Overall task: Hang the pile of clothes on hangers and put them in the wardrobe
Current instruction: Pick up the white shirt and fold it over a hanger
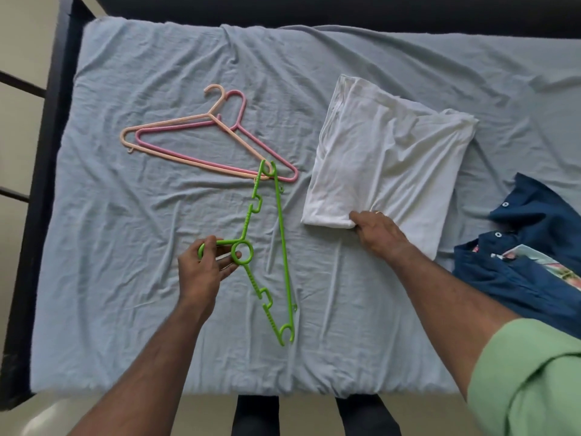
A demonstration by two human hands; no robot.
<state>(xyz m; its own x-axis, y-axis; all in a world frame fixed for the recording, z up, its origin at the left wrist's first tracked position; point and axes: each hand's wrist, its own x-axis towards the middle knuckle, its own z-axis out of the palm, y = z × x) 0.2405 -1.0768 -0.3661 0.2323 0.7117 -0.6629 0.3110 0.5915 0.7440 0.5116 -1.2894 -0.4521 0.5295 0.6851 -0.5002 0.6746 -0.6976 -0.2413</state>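
A bright green plastic hanger (281, 247) lies on the bed's pale blue sheet (157, 199). My left hand (204, 269) grips the green hanger's hook and ring. To the right lies a folded white garment (386, 165); my right hand (377, 231) pinches its near corner. A peach hanger (176, 121) and a pink hanger (201, 152) lie overlapping farther back on the left, and the green hanger's far tip crosses their right ends. A crumpled dark blue shirt (528, 262) with white snaps lies at the right edge.
The dark bed frame (41, 184) runs along the left and far sides. Pale floor (19, 58) shows to the left. My legs (314, 416) stand at the near edge of the bed. A printed label or paper (547, 265) sits on the blue shirt.
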